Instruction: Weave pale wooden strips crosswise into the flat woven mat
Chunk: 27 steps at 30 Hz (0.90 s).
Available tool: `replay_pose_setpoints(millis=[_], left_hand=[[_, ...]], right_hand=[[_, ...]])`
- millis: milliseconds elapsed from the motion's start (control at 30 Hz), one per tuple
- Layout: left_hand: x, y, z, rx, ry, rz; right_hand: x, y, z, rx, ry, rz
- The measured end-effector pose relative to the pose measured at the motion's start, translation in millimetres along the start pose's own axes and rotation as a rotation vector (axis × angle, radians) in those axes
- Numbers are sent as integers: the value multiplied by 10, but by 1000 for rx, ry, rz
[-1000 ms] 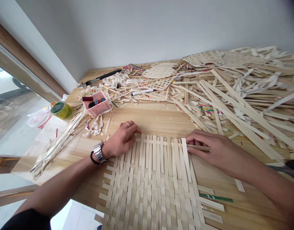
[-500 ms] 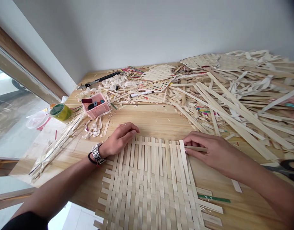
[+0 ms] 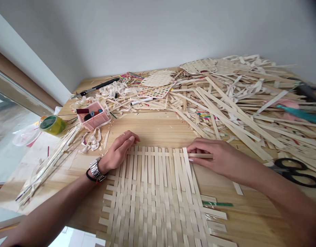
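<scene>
A pale wooden counter carries everything, running from under both hands to the wall beyond them. Beyond the right hand and out to its right spreads a wide heap of loose pale bamboo strips, with flat woven pieces lying at its far edge. Between and below the hands lies the woven mat of flat pale bamboo strips, its far edge level with the fingers, its near part running off the bottom of the view.

The right hand rests at the mat's far right corner, fingers closed on the end of a single thin bamboo strip that runs crosswise through the mat's top row. The left hand, above a silver metal wristwatch, lies on the mat's far left corner with fingers loosely curled and pressing down; it appears to grip nothing, though the fingertips are partly hidden.

Right of the right forearm lie black-handled scissors. Beyond the left hand sits a small pink plastic tray of coloured spools, and farther to its left a yellow-green roll of tape. Just below the right wrist lies a thin green strip.
</scene>
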State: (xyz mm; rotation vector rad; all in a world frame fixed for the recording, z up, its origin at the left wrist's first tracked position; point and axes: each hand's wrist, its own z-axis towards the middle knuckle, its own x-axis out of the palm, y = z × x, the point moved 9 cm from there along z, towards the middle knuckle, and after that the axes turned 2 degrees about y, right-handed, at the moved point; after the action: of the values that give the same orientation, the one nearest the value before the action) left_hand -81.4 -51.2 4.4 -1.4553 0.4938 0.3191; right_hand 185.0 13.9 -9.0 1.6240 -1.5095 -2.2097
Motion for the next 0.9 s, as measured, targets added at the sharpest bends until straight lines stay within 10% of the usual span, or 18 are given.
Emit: replay_pose_setpoints(millis=[900], left_hand=[[-25,186,6,-37,-45,-284]], right_hand=[[-82,-304,-83,239,47,-26]])
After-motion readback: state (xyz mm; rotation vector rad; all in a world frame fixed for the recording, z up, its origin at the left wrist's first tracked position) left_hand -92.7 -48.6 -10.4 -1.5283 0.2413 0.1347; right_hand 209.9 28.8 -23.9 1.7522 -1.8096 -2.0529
